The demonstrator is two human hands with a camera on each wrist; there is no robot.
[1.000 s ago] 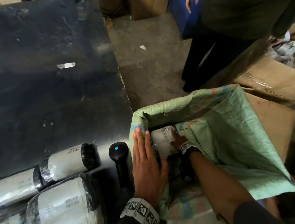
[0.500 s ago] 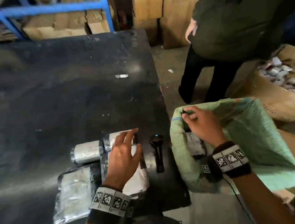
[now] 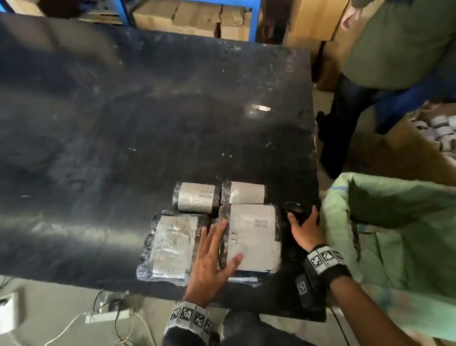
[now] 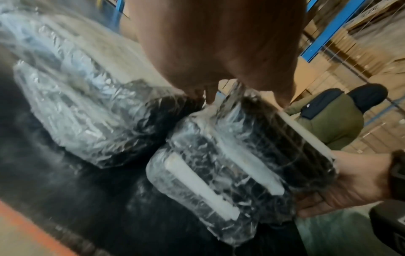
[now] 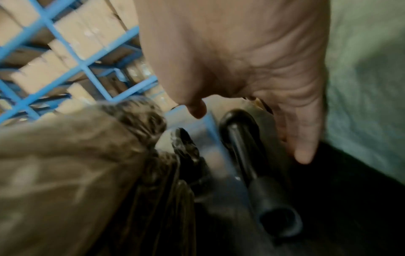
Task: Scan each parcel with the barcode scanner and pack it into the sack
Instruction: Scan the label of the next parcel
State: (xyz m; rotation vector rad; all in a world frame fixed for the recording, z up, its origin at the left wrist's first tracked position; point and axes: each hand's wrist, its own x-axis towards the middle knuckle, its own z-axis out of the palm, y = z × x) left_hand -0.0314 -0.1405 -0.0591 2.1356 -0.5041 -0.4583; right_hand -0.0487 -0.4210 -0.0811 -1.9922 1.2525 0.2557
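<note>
The left hand [image 3: 208, 263] lies flat, fingers straight and spread, across the seam between two flat parcels [image 3: 252, 235] at the near edge of the table [image 3: 102, 130]. The right hand [image 3: 307, 230] reaches over the scanner [image 3: 295, 210], just right of the parcels; whether its fingers clasp it cannot be told. The sack [image 3: 414, 225] stands open beside the table, right of that hand.

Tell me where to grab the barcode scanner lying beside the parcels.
Wrap the right hand round the scanner's straight handle from above; it lies flat on the table, the bulbous head pointing away, the handle end nearest you.
</note>
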